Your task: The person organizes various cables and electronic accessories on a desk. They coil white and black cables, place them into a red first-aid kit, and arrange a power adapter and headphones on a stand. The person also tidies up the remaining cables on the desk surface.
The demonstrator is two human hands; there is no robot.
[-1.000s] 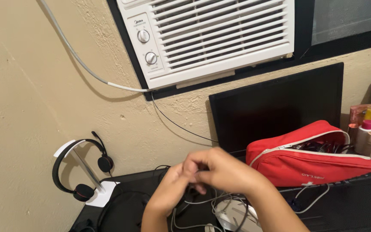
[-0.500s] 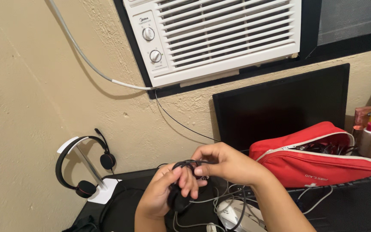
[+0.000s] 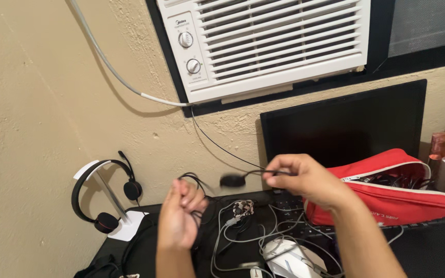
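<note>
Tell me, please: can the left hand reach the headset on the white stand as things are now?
Probably yes, but not freely. The headset hangs just beside the left hand with nothing between them, but that hand is closed on a black cable.

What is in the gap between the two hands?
In the head view, a thin black cable with a small black oval lump runs from the left hand to the right hand. Behind it is the beige wall.

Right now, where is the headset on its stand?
In the head view, the black headset hangs on a white stand at the desk's far left against the beige wall, left of the left hand.
</note>
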